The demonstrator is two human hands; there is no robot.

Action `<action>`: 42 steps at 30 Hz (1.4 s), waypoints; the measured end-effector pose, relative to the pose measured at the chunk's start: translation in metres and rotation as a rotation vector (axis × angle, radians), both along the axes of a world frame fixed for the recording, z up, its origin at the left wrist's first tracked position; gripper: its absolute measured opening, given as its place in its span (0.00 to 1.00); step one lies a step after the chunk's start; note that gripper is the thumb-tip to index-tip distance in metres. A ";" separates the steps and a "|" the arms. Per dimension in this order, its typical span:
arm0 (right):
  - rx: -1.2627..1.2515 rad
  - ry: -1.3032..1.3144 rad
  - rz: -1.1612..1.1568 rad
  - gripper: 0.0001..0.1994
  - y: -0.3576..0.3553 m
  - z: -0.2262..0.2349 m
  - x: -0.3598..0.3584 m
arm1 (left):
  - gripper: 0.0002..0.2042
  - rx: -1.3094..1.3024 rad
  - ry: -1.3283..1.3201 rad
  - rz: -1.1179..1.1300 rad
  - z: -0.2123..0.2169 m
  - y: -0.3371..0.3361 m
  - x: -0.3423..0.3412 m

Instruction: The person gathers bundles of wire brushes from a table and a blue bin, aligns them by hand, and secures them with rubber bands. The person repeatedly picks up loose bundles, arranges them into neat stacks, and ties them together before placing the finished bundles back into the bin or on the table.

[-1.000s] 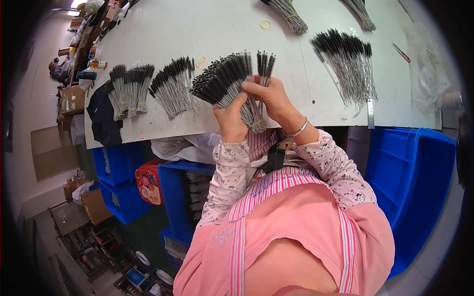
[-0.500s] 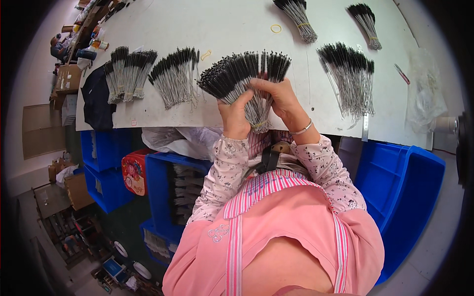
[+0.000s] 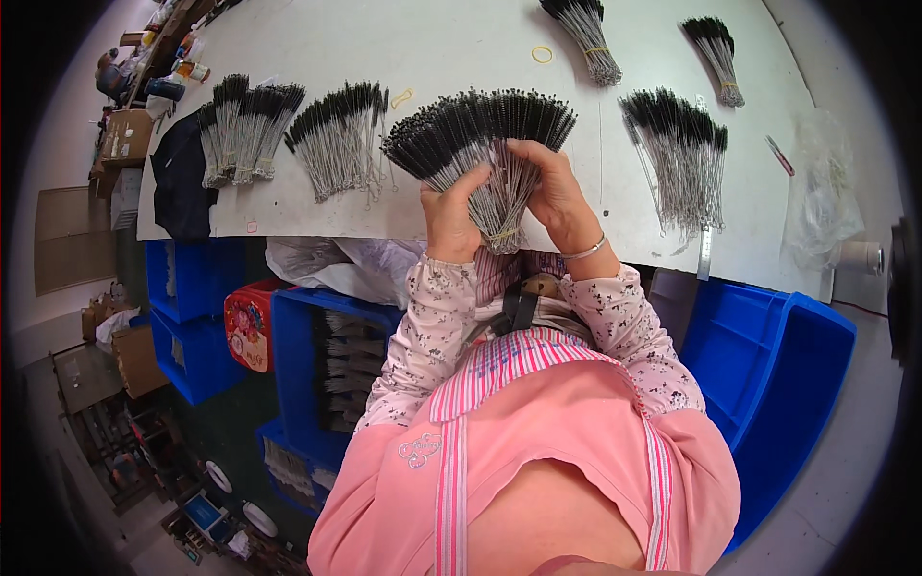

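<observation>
A fanned bundle of small wire brushes (image 3: 480, 130) with black bristles and twisted metal stems is held above the near table edge. Around its lower stems runs a yellow rubber band (image 3: 504, 234). My left hand (image 3: 453, 213) is closed around the bundle's left side, thumb across the stems. On the right side, my right hand (image 3: 557, 197) grips the stems, its thumb just below the bristles. Loose brushes (image 3: 338, 144) lie left of my hands, beside banded bundles (image 3: 252, 132). Another loose pile of brushes (image 3: 678, 158) lies to the right.
Two banded bundles (image 3: 588, 43) (image 3: 714, 62) lie farther back on the white table (image 3: 461, 53). Rubber bands (image 3: 543, 55), a small cutter (image 3: 780, 156) and clear plastic (image 3: 824, 182) are also there. Blue crates (image 3: 768, 355) (image 3: 293, 374) stand below the table on both sides.
My right thumb and fingers have shifted slightly outward on the bundle. The bristle heads on the right are spread into a wider, more even fan. My left hand keeps its grip.
</observation>
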State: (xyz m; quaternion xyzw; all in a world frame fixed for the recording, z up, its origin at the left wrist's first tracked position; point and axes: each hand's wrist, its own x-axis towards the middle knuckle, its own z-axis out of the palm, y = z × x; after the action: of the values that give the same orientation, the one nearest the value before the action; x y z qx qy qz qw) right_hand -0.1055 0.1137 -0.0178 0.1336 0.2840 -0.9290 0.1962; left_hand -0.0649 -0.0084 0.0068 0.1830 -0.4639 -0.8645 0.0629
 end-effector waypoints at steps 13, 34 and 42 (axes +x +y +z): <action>-0.189 -0.009 0.059 0.07 0.006 0.002 -0.005 | 0.13 0.034 0.104 -0.041 -0.007 -0.007 -0.004; -0.409 0.086 0.080 0.19 0.012 -0.003 -0.011 | 0.13 0.151 0.106 -0.079 0.009 -0.004 -0.004; -0.241 0.008 0.000 0.17 0.005 0.000 -0.005 | 0.17 -0.073 0.178 -0.050 0.004 0.005 -0.007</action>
State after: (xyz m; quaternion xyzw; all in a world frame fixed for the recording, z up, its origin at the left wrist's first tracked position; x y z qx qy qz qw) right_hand -0.1100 0.1184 -0.0175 0.1052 0.1709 -0.9570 0.2096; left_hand -0.0717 -0.0035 0.0109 0.0913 -0.4919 -0.8613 0.0890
